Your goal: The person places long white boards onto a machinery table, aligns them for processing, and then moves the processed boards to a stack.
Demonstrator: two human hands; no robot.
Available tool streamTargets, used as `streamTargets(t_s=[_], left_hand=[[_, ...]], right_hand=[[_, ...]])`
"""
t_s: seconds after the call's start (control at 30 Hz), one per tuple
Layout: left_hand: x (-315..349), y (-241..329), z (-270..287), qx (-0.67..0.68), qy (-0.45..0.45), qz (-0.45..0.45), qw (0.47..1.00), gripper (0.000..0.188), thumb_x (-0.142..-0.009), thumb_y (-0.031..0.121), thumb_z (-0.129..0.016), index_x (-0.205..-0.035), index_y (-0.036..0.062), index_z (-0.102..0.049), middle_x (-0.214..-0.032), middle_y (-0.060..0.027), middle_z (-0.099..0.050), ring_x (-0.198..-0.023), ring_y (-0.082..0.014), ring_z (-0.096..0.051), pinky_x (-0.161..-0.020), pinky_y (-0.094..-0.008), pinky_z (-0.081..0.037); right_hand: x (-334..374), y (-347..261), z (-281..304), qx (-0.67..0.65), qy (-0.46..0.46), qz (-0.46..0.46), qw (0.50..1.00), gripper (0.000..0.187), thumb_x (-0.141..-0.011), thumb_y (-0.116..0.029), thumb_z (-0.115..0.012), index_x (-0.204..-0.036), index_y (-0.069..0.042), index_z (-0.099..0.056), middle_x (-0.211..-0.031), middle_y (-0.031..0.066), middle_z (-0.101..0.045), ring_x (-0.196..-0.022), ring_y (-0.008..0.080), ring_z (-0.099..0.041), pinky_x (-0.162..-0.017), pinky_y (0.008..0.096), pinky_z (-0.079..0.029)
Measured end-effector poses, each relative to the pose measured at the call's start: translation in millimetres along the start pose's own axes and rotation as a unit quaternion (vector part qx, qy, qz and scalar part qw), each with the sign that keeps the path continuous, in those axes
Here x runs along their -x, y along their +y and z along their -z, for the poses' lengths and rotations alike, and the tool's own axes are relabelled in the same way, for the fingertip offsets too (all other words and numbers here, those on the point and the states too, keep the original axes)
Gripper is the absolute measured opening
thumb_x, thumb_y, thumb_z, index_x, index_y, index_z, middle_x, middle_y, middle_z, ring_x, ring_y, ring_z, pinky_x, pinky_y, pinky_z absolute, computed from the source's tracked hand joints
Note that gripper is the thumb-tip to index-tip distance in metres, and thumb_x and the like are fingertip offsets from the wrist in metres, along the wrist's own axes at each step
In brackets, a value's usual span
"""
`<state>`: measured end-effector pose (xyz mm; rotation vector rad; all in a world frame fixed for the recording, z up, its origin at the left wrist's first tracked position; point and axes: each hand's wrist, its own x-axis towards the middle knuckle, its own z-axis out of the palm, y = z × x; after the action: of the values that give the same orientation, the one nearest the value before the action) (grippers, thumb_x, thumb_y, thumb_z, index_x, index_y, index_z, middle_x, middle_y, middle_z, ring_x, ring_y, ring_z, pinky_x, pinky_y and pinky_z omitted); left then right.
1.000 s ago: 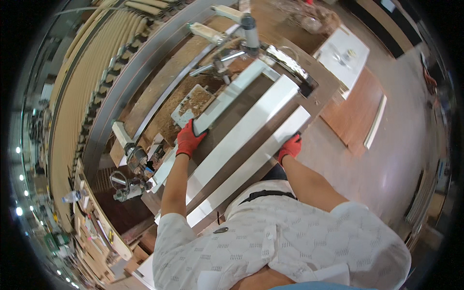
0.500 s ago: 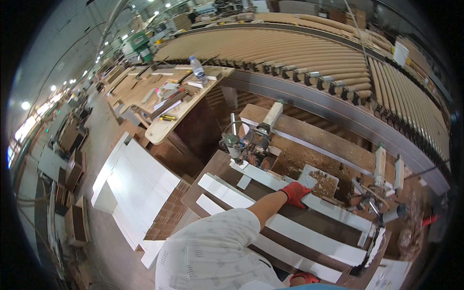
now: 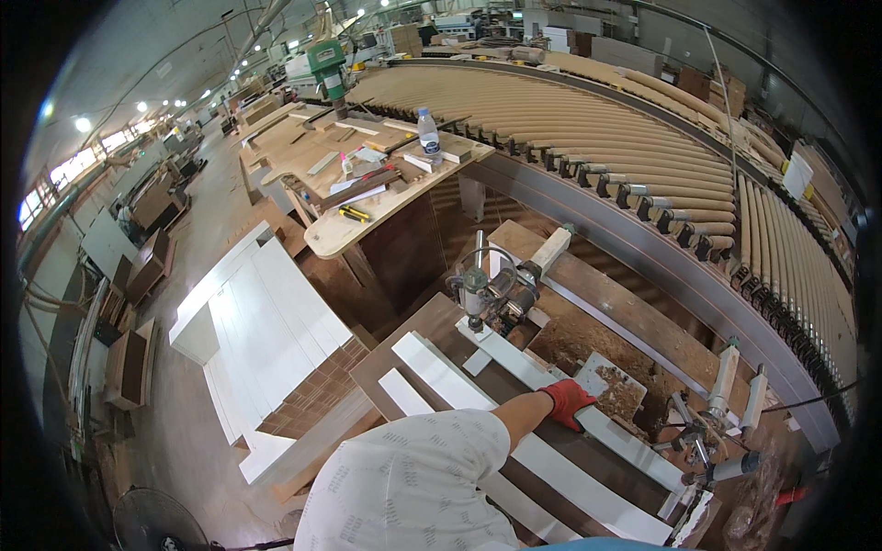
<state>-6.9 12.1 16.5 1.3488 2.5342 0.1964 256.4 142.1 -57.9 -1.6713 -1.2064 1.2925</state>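
My left hand (image 3: 568, 404), in a red glove, lies across a long narrow white board (image 3: 634, 448) with its fingers bent over it. The board rests on a brown worktop (image 3: 593, 452), its far left end under a greenish-grey drill head (image 3: 473, 292). Near its right end stands another machine unit (image 3: 707, 445) with hoses and a cylinder. More white strips lie nearer to me, among them a wide one (image 3: 588, 489) and a shorter one (image 3: 404, 393). My white patterned sleeve hides part of them. My right hand is out of sight.
A stack of white boards (image 3: 266, 321) stands at left. Behind it a wooden bench (image 3: 322, 241) carries a water bottle (image 3: 429, 133), a yellow-handled tool (image 3: 354, 214) and scraps. Wood chips (image 3: 570, 344) litter the machine bed. A roller conveyor (image 3: 597, 119) runs along the back.
The view has shifted, so the scene sits further right and lower. My right hand, seen at the lower edge before, has left the picture. My left hand stays on the board.
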Motion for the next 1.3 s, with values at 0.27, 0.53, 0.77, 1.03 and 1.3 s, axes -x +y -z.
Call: streamTargets(t_s=[0.27,0.53,0.77,1.03,1.3], left_hand=[[-9,-16,-6,0.027,0.018,-0.009,0.999,0.102,-0.067,0.075,-0.068,-0.139,0.0053,-0.049,-0.115,-0.0159,-0.064,-0.1,-0.0337,-0.065,-0.083,-0.0444,-0.052],[-19,-16,5,0.011,0.004,0.001,1.0,0.099,-0.067,0.073,-0.069,-0.14,0.0088,-0.047,-0.119,-0.0146,-0.065,-0.106,-0.0323,-0.065,-0.088,-0.0428,-0.051],[-20,-16,-1,0.078,0.045,-0.003,0.996,0.081,-0.062,0.068,-0.075,-0.116,0.0089,-0.062,-0.107,-0.0197,-0.067,-0.1,-0.0371,-0.065,-0.087,-0.0469,-0.051],[-31,-16,7,0.005,0.016,-0.001,1.0,0.095,-0.068,0.071,-0.07,-0.137,0.0087,-0.051,-0.122,-0.0132,-0.064,-0.11,-0.0323,-0.062,-0.092,-0.0417,-0.05],[-16,-26,7,-0.012,0.02,0.011,1.0,0.091,-0.069,0.07,-0.07,-0.136,0.0098,-0.051,-0.124,-0.0121,-0.064,-0.11,-0.0311,-0.062,-0.092,-0.0414,-0.05]], right_hand=[[-7,0,2,-0.005,-0.013,-0.017,1.0,0.046,-0.099,-0.039,-0.045,-0.119,-0.002,-0.062,-0.119,0.0176,-0.065,-0.102,0.0342,-0.062,-0.089,0.0476,-0.051],[-16,2,14,-0.029,-0.01,-0.04,0.999,0.046,-0.099,-0.039,-0.045,-0.119,-0.002,-0.062,-0.12,0.0166,-0.064,-0.102,0.033,-0.062,-0.088,0.048,-0.051],[-43,23,83,-0.109,0.071,-0.109,0.985,0.046,-0.099,-0.04,-0.044,-0.12,-0.002,-0.062,-0.122,0.0157,-0.064,-0.101,0.032,-0.062,-0.088,0.0484,-0.052],[-47,36,99,-0.209,0.075,-0.07,0.972,0.047,-0.099,-0.041,-0.045,-0.118,-0.002,-0.062,-0.122,0.0135,-0.063,-0.102,0.031,-0.061,-0.089,0.047,-0.051],[-32,34,95,-0.228,0.073,-0.081,0.968,0.037,-0.1,-0.034,-0.049,-0.118,-0.005,-0.062,-0.121,0.0122,-0.064,-0.101,0.0307,-0.062,-0.084,0.0469,-0.052]])
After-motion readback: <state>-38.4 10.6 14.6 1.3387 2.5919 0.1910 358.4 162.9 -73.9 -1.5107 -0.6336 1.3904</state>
